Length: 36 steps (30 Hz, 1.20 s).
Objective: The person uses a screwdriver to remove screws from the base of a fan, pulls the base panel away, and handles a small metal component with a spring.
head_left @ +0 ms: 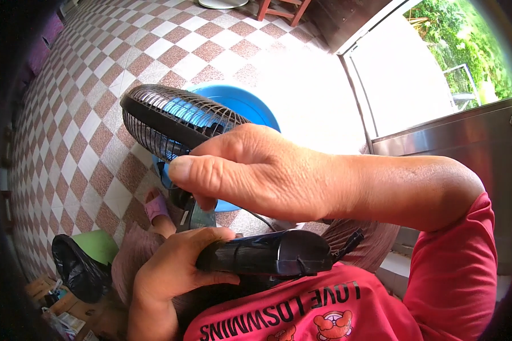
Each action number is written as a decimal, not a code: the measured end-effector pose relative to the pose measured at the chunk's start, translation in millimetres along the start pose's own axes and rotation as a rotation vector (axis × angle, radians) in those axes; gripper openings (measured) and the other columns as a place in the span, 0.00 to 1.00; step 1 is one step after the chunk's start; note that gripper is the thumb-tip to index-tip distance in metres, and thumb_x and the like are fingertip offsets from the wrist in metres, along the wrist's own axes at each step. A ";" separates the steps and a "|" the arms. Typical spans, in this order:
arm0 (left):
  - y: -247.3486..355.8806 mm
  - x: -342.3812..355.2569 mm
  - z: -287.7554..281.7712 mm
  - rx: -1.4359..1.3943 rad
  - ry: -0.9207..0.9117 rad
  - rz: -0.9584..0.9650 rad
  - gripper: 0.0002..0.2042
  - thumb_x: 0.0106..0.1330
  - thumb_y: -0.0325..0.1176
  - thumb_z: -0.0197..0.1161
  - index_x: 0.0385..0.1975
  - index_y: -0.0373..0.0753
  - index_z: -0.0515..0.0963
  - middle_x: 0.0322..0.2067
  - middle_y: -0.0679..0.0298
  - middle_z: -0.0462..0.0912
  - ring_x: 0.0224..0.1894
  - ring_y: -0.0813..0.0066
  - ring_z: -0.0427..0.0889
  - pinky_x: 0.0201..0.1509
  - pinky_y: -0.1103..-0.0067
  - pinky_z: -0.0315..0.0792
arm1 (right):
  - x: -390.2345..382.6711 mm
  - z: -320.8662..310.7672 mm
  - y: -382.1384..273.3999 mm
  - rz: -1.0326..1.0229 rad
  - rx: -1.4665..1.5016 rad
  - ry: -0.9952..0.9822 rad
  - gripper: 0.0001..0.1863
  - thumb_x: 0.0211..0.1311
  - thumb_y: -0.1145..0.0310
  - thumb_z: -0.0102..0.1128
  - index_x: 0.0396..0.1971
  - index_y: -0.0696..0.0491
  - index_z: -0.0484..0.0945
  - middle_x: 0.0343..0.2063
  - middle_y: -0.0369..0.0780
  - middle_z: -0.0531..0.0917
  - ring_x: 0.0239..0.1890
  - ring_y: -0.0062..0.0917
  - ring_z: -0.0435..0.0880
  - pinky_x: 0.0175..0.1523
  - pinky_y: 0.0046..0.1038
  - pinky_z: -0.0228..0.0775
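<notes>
My right hand point(250, 170) is closed at the back of a black fan's caged head point(159, 113), thumb across it, other fingers curled and partly hidden. Below, my left hand point(176, 256) grips the fan's glossy black base point(267, 253), held over my lap with thumb on top and fingers beneath. A short dark neck point(199, 216) shows between the hands, with a thin cord behind. The fan head tilts over a blue plastic basin point(239, 102), which it partly covers.
Checkered tile floor point(85, 131) surrounds me. At lower left are a black-lined green bin point(77, 273) and cardboard point(62, 301). A wooden stool point(281, 11) and white round object point(222, 3) are at the top; a metal-framed doorway point(370, 131) opens onto greenery at right.
</notes>
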State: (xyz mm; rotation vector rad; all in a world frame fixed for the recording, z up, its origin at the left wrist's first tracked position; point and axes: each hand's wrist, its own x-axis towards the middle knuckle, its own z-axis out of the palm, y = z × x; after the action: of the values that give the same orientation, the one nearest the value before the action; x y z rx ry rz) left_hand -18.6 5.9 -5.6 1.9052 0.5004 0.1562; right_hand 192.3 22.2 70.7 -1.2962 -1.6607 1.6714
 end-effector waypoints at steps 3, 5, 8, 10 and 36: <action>0.0 -0.9 -0.1 -0.032 -0.021 -0.044 0.28 0.43 0.33 0.74 0.45 0.37 0.71 0.37 0.58 0.79 0.40 0.65 0.79 0.43 0.76 0.71 | 10.7 3.1 28.2 -0.381 -0.065 0.010 0.15 0.65 0.61 0.45 0.29 0.59 0.71 0.25 0.42 0.74 0.28 0.30 0.74 0.35 0.28 0.67; -4.8 -2.6 2.6 -0.092 0.007 -0.031 0.28 0.43 0.33 0.75 0.46 0.38 0.71 0.38 0.58 0.79 0.40 0.65 0.79 0.43 0.76 0.71 | 14.9 -8.6 32.2 -0.629 -0.255 -0.105 0.09 0.61 0.67 0.44 0.33 0.59 0.68 0.31 0.46 0.74 0.31 0.39 0.75 0.36 0.30 0.68; -1.8 -0.5 1.1 -0.021 0.005 -0.026 0.29 0.42 0.33 0.75 0.47 0.38 0.71 0.38 0.58 0.79 0.40 0.65 0.79 0.43 0.76 0.71 | 21.1 -11.6 35.2 -0.869 -0.437 -0.039 0.09 0.61 0.68 0.44 0.31 0.58 0.69 0.31 0.46 0.74 0.32 0.37 0.75 0.36 0.30 0.68; -1.9 -0.8 1.2 -0.013 0.018 -0.015 0.29 0.42 0.33 0.75 0.47 0.38 0.71 0.38 0.58 0.78 0.41 0.65 0.79 0.43 0.76 0.71 | 22.7 -11.1 33.5 -0.807 -0.410 -0.081 0.09 0.62 0.68 0.44 0.30 0.59 0.69 0.30 0.45 0.74 0.31 0.37 0.75 0.36 0.30 0.68; -11.6 -0.4 3.9 -0.093 0.013 -0.028 0.28 0.42 0.35 0.74 0.45 0.39 0.71 0.38 0.58 0.79 0.41 0.63 0.79 0.45 0.75 0.71 | 9.9 -3.9 32.0 -0.669 -0.436 0.011 0.07 0.58 0.71 0.46 0.25 0.59 0.69 0.29 0.47 0.75 0.30 0.40 0.75 0.34 0.31 0.69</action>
State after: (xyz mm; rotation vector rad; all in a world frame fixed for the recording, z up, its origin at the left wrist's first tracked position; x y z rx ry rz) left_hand -20.7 6.0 -17.6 1.8067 0.5196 0.1715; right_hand 200.4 26.9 38.3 -0.7608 -2.2075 0.9383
